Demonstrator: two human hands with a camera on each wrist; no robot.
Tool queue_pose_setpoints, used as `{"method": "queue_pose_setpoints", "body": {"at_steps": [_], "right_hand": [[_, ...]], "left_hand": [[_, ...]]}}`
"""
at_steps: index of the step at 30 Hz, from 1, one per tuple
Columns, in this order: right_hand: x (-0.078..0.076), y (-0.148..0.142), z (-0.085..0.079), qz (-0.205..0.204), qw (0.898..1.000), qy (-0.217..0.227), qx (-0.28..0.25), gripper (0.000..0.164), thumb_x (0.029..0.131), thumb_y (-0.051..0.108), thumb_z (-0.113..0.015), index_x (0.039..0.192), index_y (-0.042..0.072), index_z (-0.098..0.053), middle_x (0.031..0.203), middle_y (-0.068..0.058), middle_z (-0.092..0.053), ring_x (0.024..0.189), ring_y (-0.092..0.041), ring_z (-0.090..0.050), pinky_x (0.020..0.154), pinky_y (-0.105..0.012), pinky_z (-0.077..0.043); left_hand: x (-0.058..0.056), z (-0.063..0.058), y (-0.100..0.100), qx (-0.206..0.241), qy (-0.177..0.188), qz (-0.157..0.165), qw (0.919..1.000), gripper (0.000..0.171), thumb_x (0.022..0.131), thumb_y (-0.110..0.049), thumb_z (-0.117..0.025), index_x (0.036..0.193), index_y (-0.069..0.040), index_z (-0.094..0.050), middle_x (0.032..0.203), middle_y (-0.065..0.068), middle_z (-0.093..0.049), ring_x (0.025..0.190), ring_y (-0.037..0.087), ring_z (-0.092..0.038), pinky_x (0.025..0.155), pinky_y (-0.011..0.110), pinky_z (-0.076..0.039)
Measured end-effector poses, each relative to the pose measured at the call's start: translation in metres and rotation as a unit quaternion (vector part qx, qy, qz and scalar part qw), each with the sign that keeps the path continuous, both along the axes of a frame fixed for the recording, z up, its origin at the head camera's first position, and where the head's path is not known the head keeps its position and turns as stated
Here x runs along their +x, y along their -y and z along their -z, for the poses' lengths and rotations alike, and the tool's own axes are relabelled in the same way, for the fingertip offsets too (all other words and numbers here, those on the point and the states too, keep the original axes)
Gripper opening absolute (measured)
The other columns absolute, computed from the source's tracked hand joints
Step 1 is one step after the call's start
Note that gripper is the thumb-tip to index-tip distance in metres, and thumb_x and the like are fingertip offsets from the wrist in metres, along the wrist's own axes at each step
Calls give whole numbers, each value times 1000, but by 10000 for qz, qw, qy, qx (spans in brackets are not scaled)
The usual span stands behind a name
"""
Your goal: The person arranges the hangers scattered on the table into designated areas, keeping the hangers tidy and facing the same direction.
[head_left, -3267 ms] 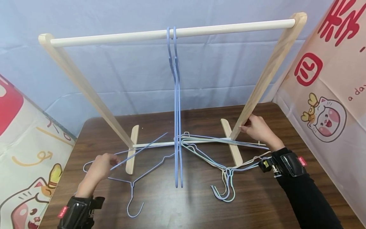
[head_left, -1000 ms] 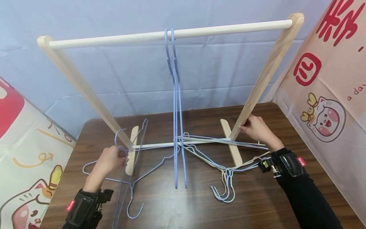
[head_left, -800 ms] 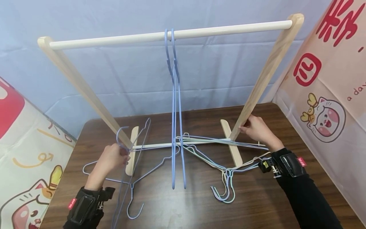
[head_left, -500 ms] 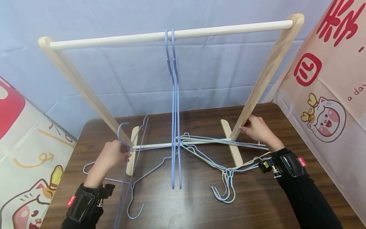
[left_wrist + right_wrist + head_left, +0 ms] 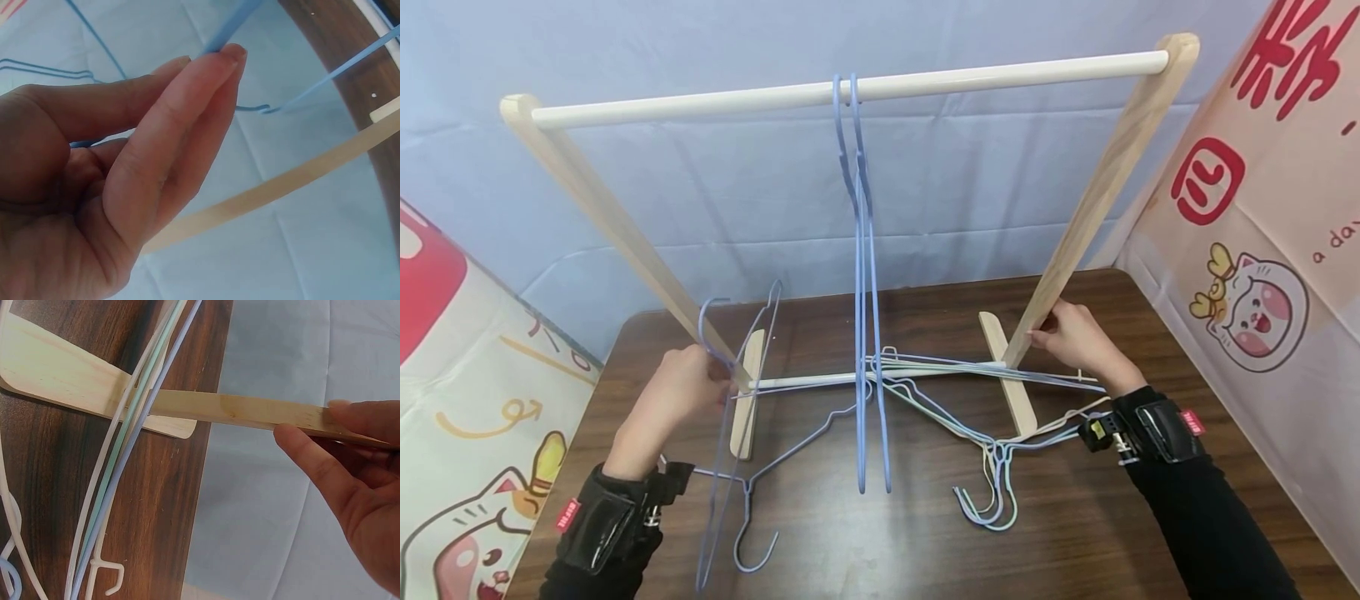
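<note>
My left hand [image 5: 681, 387] pinches a blue clothes hanger [image 5: 765, 337] near its neck, its hook rising above the fingers beside the rack's left post. In the left wrist view the thumb and fingers [image 5: 169, 119] close on the blue wire. My right hand [image 5: 1075, 337] grips the wooden right post of the clothes rack [image 5: 1097, 196] low down; in the right wrist view thumb and fingers hold both sides of that post [image 5: 244, 411]. Two blue hangers [image 5: 861, 275] hang side by side from the middle of the white rail [image 5: 700, 104].
Another blue hanger [image 5: 747, 500] lies on the dark wooden table [image 5: 917, 550] at left, hook towards the front. A pile of blue, green and cream hangers [image 5: 992, 442] lies at right, overlapping the rack's right foot. A light blue cloth [image 5: 760, 200] hangs behind.
My left hand has turned the blue hanger from lying slantwise to upright, hook up, then raised it slightly. The hung hangers sway a little. My right hand stays on the post.
</note>
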State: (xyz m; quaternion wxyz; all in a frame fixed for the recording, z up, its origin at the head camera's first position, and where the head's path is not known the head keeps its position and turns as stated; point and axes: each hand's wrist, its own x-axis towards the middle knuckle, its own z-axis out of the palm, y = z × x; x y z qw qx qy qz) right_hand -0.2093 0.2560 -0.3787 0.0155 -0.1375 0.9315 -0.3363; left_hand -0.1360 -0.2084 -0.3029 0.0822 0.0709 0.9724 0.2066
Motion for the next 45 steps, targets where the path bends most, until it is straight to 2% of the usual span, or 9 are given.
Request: {"method": "queue_pose_setpoints", "body": {"at_steps": [7,14,17,22,24,29,32,39,45], "right_hand": [[0,0,0,-17,10000,-5,1,27,84,0,-60,106,-13,-50,90,-27,-61,79,-36,-61,61,-37,-50],[-1,0,0,-21,10000,8,-3,27,84,0,-60,106,-13,-50,89,-26,-61,78,-35,-61,60,-36,-49],[-1,0,0,-21,10000,20,-3,27,84,0,-60,106,-13,-50,89,-26,-61,78,-34,-61,59,-35,-49],[-1,0,0,-17,10000,48,2,27,85,1,-59,106,-13,-50,89,-26,-61,77,-34,-61,58,-35,-49],[-1,0,0,-17,10000,33,0,27,85,1,-60,106,-13,-50,89,-27,-61,78,-34,-61,59,-35,-49],[-1,-1,2,-16,10000,-41,7,27,84,0,-60,106,-13,-50,90,-28,-61,79,-37,-61,61,-37,-50],[-1,-1,2,-23,10000,-67,19,27,84,0,-60,105,-13,-50,90,-28,-60,80,-38,-61,61,-38,-50],[0,0,0,-41,10000,-13,23,27,85,1,-59,107,-13,-50,91,-28,-60,81,-37,-60,61,-37,-49],[0,0,0,-35,10000,34,-1,28,85,0,-58,107,-14,-49,91,-28,-60,79,-37,-60,59,-36,-49]], "left_hand": [[-1,-14,-2,64,86,-77,9999,16,78,-4,-59,87,5,-69,76,12,-68,64,23,-64,59,37,-49],[-3,-29,-4,-77,-237,104,9996,15,77,-5,-57,82,1,-70,64,2,-66,67,26,-61,65,42,-48],[-3,-35,-6,-14,-293,131,9995,16,77,-4,-55,78,0,-70,59,-1,-63,56,20,-55,56,37,-45],[-4,-50,-12,-147,-440,263,9986,23,77,-3,-51,58,-9,-62,48,-5,-48,46,15,-39,44,28,-32],[-6,-58,-16,-221,-499,300,9981,24,79,-5,-52,58,-9,-63,52,-4,-53,50,17,-46,45,29,-35],[-9,-76,-25,-197,-482,282,9982,16,82,-10,-58,77,-4,-71,68,2,-67,74,29,-62,59,39,-48],[-10,-85,-31,-152,-445,293,9985,14,82,-9,-59,82,-1,-70,69,4,-68,77,31,-63,66,42,-49],[-12,-99,-42,-210,-523,391,9976,14,82,-9,-58,76,-3,-69,66,1,-67,68,22,-60,58,34,-44],[-9,-112,-51,-231,-735,457,9960,14,79,-6,-57,84,1,-69,71,5,-68,77,28,-62,69,41,-47]]}}
